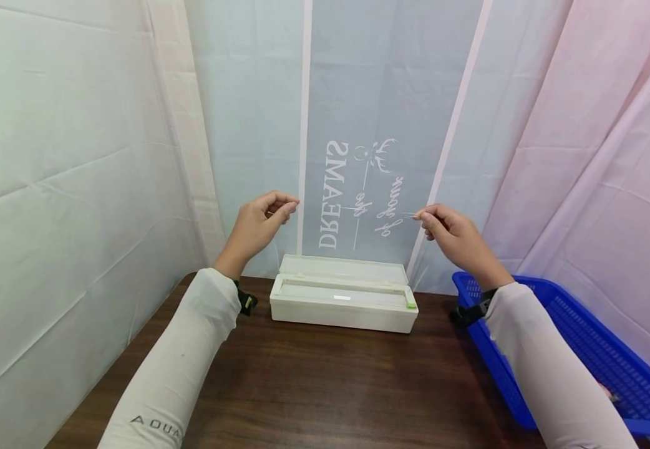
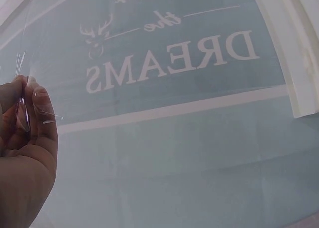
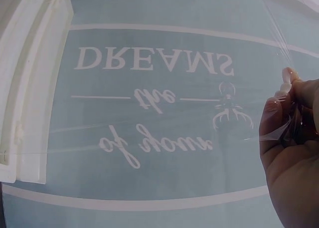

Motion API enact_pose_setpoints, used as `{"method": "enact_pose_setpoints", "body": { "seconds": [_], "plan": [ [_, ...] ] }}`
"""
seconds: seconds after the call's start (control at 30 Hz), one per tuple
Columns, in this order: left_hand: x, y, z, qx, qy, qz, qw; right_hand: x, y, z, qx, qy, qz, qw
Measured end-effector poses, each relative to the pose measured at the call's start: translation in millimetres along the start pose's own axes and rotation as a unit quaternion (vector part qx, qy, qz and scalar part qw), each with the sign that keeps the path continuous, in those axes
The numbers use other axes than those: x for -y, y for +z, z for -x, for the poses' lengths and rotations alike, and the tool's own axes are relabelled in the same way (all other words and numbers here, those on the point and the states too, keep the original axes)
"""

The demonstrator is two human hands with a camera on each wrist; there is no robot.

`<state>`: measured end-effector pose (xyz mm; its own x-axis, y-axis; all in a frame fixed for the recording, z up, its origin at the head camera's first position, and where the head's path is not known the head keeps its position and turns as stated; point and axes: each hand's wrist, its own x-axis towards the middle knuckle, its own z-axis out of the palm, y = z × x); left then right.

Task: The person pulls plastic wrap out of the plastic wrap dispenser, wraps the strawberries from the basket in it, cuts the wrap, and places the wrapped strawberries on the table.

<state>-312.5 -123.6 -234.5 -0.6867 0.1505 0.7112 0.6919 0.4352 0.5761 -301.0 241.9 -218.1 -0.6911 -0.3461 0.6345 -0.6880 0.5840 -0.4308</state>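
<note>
A sheet of clear cling film [image 3: 280, 36] is stretched between the two raised hands, almost invisible except for creases and glints. My left hand [image 1: 254, 227] pinches one corner between thumb and fingers; in the left wrist view the film [image 2: 21, 61] gathers into folds at the fingertips. The other corner is pinched by my right hand [image 1: 454, 240], with a crumpled end tucked against the palm. Below and between the hands, a long white cling film dispenser [image 1: 342, 315] sits on the table with its lid [image 1: 344, 269] raised. Where the film's lower edge lies cannot be told.
A blue plastic basket [image 1: 471, 330] stands at the right of the dark wooden table [image 1: 325, 380], under the right forearm, with small items partly hidden inside. Behind the dispenser hangs a grey-blue curtain [image 1: 392, 75] with white lettering. Pale cloth [image 1: 67, 187] covers the left side.
</note>
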Motion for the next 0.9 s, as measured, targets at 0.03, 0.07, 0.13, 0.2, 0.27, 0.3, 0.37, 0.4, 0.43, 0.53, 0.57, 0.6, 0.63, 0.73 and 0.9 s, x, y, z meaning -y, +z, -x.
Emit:
{"method": "enact_pose_setpoints", "body": {
  "seconds": [0.03,0.07,0.13,0.2,0.27,0.3,0.37,0.4,0.43,0.53,0.57,0.6,0.63,0.73,0.9],
  "plan": [
    [-0.5,-0.2,-0.2,0.0,0.001,0.001,1.0,4.8,-1.0,0.5,-0.001,-0.003,0.001,1.0],
    [-1.0,-0.6,-0.5,0.0,0.003,0.0,1.0,9.5,-1.9,0.8,-0.002,-0.006,0.002,1.0],
    [-1.8,-1.3,-1.2,-0.002,0.005,0.0,1.0,19.5,-3.9,1.2,-0.002,-0.011,0.001,0.9999],
    [-2.8,-2.0,-2.1,-0.004,0.006,-0.002,1.0,26.2,-5.1,1.3,-0.005,-0.009,0.004,0.9999],
    [-4.7,-2.7,-3.1,-0.006,0.004,-0.004,1.0,29.1,-5.9,0.6,-0.009,-0.007,0.006,0.9999],
    [-5.4,-3.1,-3.7,-0.006,0.003,-0.004,1.0,31.0,-6.5,0.4,-0.01,-0.006,0.006,0.9999],
    [-7.3,-3.7,-4.8,-0.005,0.001,-0.005,1.0,31.5,-7.3,-0.2,-0.012,-0.007,0.008,0.9999],
    [-8.0,-4.2,-5.4,-0.004,0.0,-0.006,1.0,27.9,-7.2,-1.1,-0.012,-0.006,0.008,0.9999],
    [-8.8,-4.6,-5.9,-0.003,0.0,-0.007,1.0,23.2,-7.1,-2.0,-0.013,-0.006,0.008,0.9999],
    [-9.9,-5.6,-7.5,0.003,0.001,-0.015,0.9999,6.0,-6.5,-5.2,-0.015,-0.001,0.007,0.9999],
    [-10.3,-6.0,-8.0,0.003,0.001,-0.016,0.9999,0.7,-6.4,-6.2,-0.016,0.0,0.006,0.9999],
    [-10.9,-6.4,-8.4,0.004,0.0,-0.019,0.9998,-4.9,-6.3,-7.5,-0.016,0.002,0.004,0.9999],
    [-11.5,-6.8,-8.7,0.003,0.0,-0.021,0.9998,-7.0,-6.7,-8.5,-0.016,0.002,0.001,0.9999],
    [-13.4,-8.1,-9.5,0.0,0.001,-0.024,0.9997,-8.1,-7.8,-10.9,-0.014,0.002,-0.009,0.9999],
    [-16.1,-9.6,-11.4,-0.002,0.006,-0.027,0.9996,-5.2,-9.5,-13.0,-0.019,-0.006,-0.021,0.9996]
  ]
}}
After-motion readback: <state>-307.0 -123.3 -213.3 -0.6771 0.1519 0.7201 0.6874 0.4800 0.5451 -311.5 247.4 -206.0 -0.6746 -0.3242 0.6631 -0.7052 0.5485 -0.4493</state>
